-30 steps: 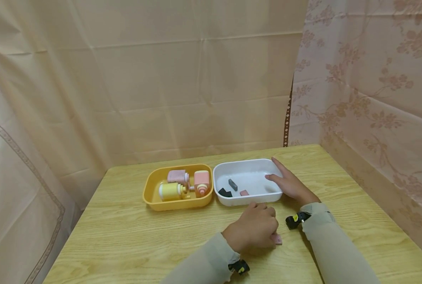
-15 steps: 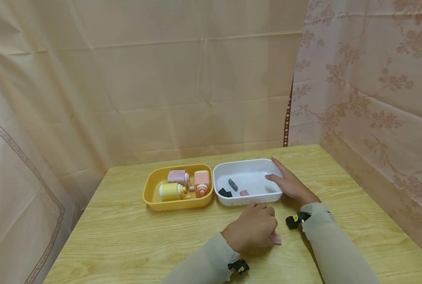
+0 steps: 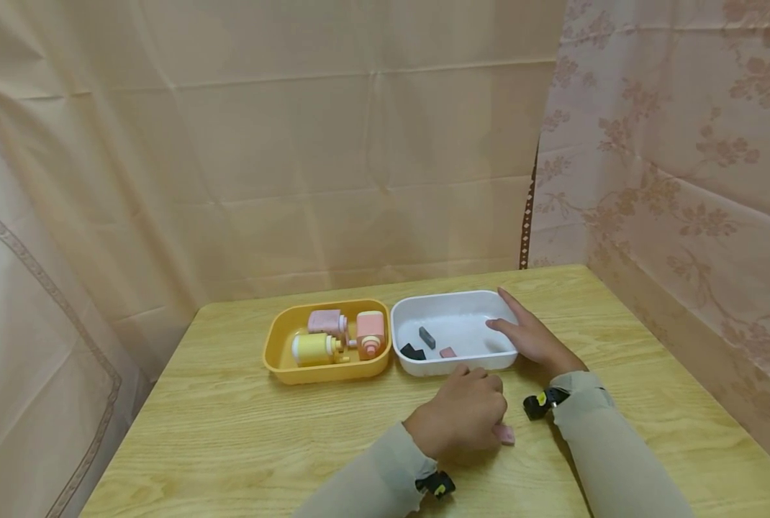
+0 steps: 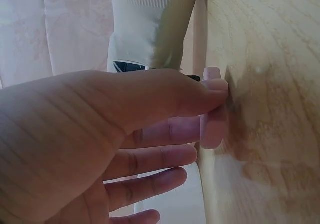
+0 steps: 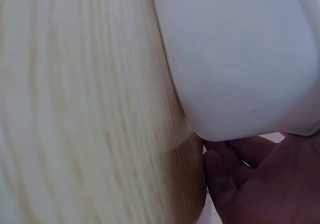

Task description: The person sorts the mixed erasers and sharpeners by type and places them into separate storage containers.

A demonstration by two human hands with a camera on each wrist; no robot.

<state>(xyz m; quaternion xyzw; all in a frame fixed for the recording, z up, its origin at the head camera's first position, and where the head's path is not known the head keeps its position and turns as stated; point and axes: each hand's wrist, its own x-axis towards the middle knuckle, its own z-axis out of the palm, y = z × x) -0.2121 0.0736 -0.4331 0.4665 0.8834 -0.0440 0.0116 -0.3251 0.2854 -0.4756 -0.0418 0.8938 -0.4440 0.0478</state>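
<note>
In the head view my left hand (image 3: 461, 410) is low over the table, in front of the white tray (image 3: 453, 367). Its thumb and index finger pinch a small flat pink piece (image 4: 214, 129), seen edge-on in the left wrist view close to the wood. The other fingers of that hand extend loosely. My right hand (image 3: 535, 338) holds the right end of the white tray, thumb over the rim and fingers against the outer wall. Inside this tray lie a grey block (image 3: 427, 337), black pieces (image 3: 412, 352) and another small pink piece (image 3: 447, 352).
Left of the white tray stands a yellow tray (image 3: 327, 374) with a yellow bottle (image 3: 314, 349), a pink bottle (image 3: 370, 327) and a lilac bottle (image 3: 325, 321), all lying down. Curtains (image 3: 359, 180) hang behind the wooden table (image 3: 262, 446) and at its sides.
The head view has shifted very slightly. Both hands keep their places, the left still pinching the pink piece and the right still at the white tray.
</note>
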